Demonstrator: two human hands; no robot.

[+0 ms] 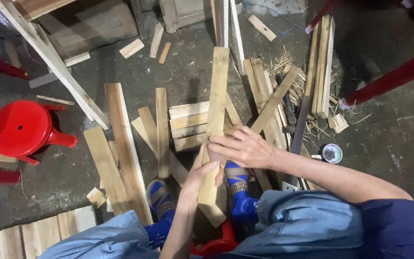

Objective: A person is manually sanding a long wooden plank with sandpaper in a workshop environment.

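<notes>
The person sits low over the floor, knees in blue denim, feet in blue sandals (161,199) planted among offcuts. Both hands are on one plank (215,110), a long pale board that runs from between the feet straight up toward twelve o'clock, its far end reaching well past the heap of short boards (188,125).

The left hand (201,173) grips the plank low down, fingers curled together round its left edge, thumb lying across the face. The right hand (243,146) sits just above it, palm down, fingers held close together and laid flat across the board, tips pointing toward nine o'clock. The two hands nearly touch.

At three o'clock from the hands a small round tin (331,153) of dark nails stands on the concrete. Between the tin and the plank lies a dark saw (299,125), its blade running toward one o'clock. At one o'clock a bundle of slats (322,67) lies side by side. At nine o'clock, well apart, a red stool (22,128) lies tipped on its side. A long white batten (53,62) slants at eleven o'clock.
</notes>
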